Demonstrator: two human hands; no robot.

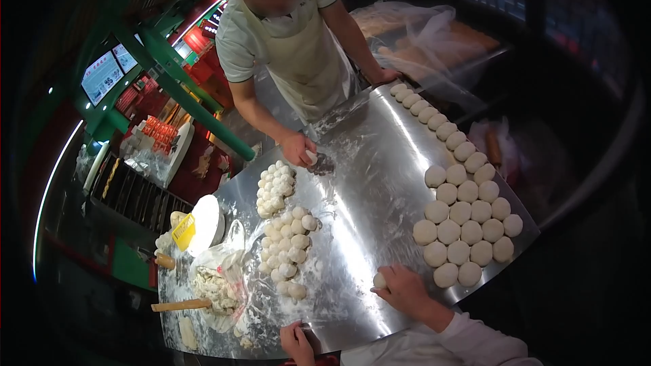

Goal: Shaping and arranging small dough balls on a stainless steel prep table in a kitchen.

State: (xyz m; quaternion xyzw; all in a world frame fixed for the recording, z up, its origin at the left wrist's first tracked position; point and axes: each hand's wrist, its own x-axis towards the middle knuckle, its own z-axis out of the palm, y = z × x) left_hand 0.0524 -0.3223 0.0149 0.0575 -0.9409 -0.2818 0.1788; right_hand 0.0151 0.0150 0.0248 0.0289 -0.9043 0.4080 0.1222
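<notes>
My right hand (407,290) curls around a small ball of dough (379,280) on the metal table (356,244). At the table's near edge, my left hand (297,343) rests with curled fingers; nothing shows in it. Flattened dough rounds (471,232) lie in staggered rows to the right, running into a line along the far right edge. Left of my right hand, small floured dough balls (287,244) sit close together, with another cluster (275,188) beyond them.
A person in a cream apron (320,66) stands opposite, one hand (299,150) holding a dough piece on the table. At left are a plastic bag of dough (216,290), a wooden stick (180,305), a white bowl (207,223) and a yellow scraper (183,233). Flour dusts the metal.
</notes>
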